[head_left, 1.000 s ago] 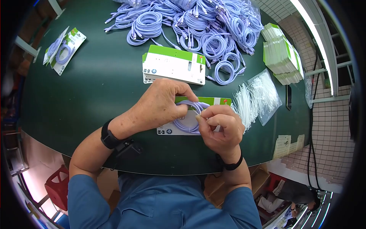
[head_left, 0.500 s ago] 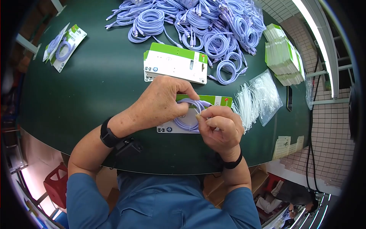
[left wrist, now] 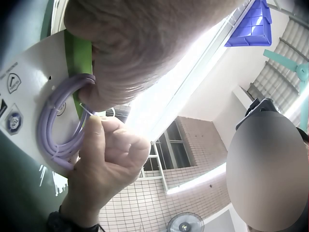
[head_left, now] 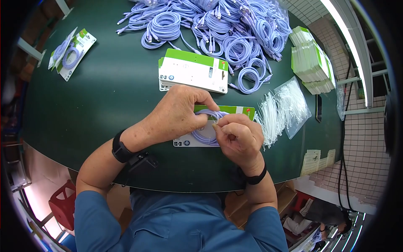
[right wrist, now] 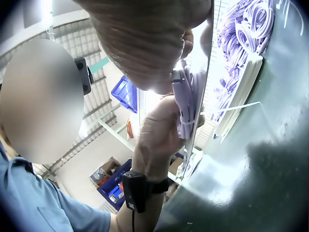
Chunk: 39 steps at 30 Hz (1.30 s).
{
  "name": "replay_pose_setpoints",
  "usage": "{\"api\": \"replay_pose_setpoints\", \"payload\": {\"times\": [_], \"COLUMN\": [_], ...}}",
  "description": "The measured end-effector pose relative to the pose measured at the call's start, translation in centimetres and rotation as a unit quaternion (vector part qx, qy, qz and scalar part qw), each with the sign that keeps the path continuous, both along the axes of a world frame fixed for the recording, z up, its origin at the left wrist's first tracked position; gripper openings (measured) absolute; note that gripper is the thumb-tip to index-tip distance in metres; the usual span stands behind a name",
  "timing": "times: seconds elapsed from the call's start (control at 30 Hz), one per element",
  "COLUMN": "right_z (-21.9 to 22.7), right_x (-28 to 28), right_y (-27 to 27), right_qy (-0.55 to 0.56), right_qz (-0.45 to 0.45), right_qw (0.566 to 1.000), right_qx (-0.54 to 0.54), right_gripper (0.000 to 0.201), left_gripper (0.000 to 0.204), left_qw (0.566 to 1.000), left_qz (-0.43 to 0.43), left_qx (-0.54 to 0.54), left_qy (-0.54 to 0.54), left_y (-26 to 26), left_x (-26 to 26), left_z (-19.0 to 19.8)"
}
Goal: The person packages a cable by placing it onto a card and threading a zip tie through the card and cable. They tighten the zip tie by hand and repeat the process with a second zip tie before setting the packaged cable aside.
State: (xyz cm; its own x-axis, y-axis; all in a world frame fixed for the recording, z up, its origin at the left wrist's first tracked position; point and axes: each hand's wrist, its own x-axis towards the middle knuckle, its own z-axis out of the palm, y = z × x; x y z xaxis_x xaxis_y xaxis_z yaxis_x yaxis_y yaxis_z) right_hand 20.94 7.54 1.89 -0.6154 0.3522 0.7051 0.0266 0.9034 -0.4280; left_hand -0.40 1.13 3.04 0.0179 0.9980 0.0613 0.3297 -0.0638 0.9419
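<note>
A coiled lilac cable (head_left: 202, 137) lies against a white and green packaging card (head_left: 184, 141). My left hand (head_left: 178, 111) holds the coil and card together at the upper side, thumb on the coil. My right hand (head_left: 241, 136) pinches a thin white cable tie (left wrist: 86, 109) between thumb and forefinger, close to the coil's upper right part. In the right wrist view, a white strip of tie (right wrist: 241, 106) sticks out behind the card, and another band crosses the coil (right wrist: 185, 104). My right fingers hide part of the card's right side.
Beyond my hands lies a stack of cards (head_left: 191, 73), with a heap of lilac cables (head_left: 235, 31) behind it. White cable ties (head_left: 270, 119) spill from a clear bag (head_left: 299, 107) at the right. More cards (head_left: 308, 61) stand back right; carded cables (head_left: 75, 56) lie far left.
My right hand has shifted slightly left, still pinching the tie near the coil. My left hand keeps its hold on the coil and card.
</note>
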Motion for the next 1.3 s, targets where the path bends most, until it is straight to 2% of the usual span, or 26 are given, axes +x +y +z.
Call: {"api": "replay_pose_setpoints", "payload": {"times": [0.13, 0.23, 0.4, 0.53, 0.6, 0.63, 0.7, 0.73, 0.77, 0.8, 0.87, 0.9, 0.97, 1.0, 1.1, 1.13, 1.23, 1.27, 1.3], "right_z": [0.1, 0.9, 1.2, 1.1, 1.9, 1.8, 1.0, 0.7, 0.5, 0.5, 0.3, -0.3, -2.5, -2.9, -3.2, -3.2, -2.9, -2.8, -2.6], "right_x": [0.1, -0.1, -0.1, 0.4, 1.6, 2.1, 2.9, 3.2, 3.5, 3.6, 3.0, 2.5, 1.7, 1.9, 2.6, 2.7, 2.6, 2.7, 2.8], "right_y": [0.0, 0.0, -0.2, 0.4, 1.1, 1.7, 3.5, 4.2, 4.8, 5.0, 3.9, 3.5, 3.0, 2.6, 1.5, 1.5, 1.7, 1.9, 2.4], "right_qy": [-0.048, -0.083, -0.109, -0.048, 0.038, 0.039, 0.176, 0.178, 0.159, 0.138, 0.018, 0.018, 0.023, 0.023, 0.082, 0.081, 0.031, 0.031, -0.012], "right_qz": [-0.021, -0.008, -0.026, -0.013, -0.11, -0.11, -0.191, -0.193, -0.159, -0.122, -0.03, -0.029, 0.184, 0.185, 0.22, 0.22, 0.177, 0.177, 0.173], "right_qw": [0.999, 0.996, 0.992, 0.999, 0.993, 0.993, 0.947, 0.947, 0.917, 0.867, 0.878, 0.879, 0.791, 0.792, 0.627, 0.628, 0.75, 0.75, 0.797], "right_qx": [-0.014, 0.044, 0.062, 0.007, -0.029, -0.028, -0.188, -0.186, -0.329, -0.464, -0.478, -0.476, -0.583, -0.582, -0.743, -0.742, -0.636, -0.636, -0.578], "right_gripper": [0.029, 0.022, 0.02, 0.016, 0.013, 0.013, 0.008, 0.008, 0.011, 0.014, 0.022, 0.022, 0.039, 0.039, 0.056, 0.056, 0.058, 0.058, 0.054], "left_gripper": [0.028, 0.027, 0.027, 0.027, 0.027, 0.027, 0.028, 0.028, 0.028, 0.028, 0.028, 0.028, 0.028, 0.028, 0.027, 0.027, 0.025, 0.025, 0.026], "left_qw": [1.0, 1.0, 1.0, 1.0, 1.0, 0.999, 0.998, 0.998, 0.997, 0.995, 0.993, 0.993, 0.993, 0.993, 0.992, 0.992, 0.992, 0.992, 0.994], "left_qz": [-0.002, -0.009, -0.014, -0.001, 0.004, 0.004, 0.0, -0.002, -0.008, -0.014, -0.021, -0.022, -0.023, -0.022, -0.022, -0.021, -0.045, -0.046, -0.048], "left_qx": [-0.004, -0.013, -0.009, -0.012, -0.017, -0.005, 0.018, 0.02, 0.023, 0.026, 0.031, 0.031, 0.029, 0.03, 0.031, 0.032, -0.005, -0.005, -0.003], "left_qy": [-0.002, -0.012, -0.009, -0.013, -0.021, -0.033, -0.055, -0.055, -0.073, -0.092, -0.111, -0.113, -0.116, -0.115, -0.12, -0.12, -0.114, -0.114, -0.1], "left_y": [0.0, 0.1, 0.2, 0.3, 0.3, 0.2, 0.1, 0.1, 0.0, -0.2, -0.2, -0.2, -0.4, -0.4, -0.2, -0.2, -0.3, -0.4, -0.3], "left_x": [0.1, 0.0, 0.1, -0.3, -0.5, -0.5, -0.6, -0.6, -0.6, -0.5, -0.4, -0.3, -0.4, -0.4, -0.3, -0.4, -0.4, -0.4, -0.3], "left_z": [-0.3, -0.3, -0.5, -0.2, 0.0, 0.1, 0.5, 0.7, 0.9, 1.1, 1.3, 1.3, 1.4, 1.3, 1.1, 1.2, 1.5, 1.5, 1.4]}}
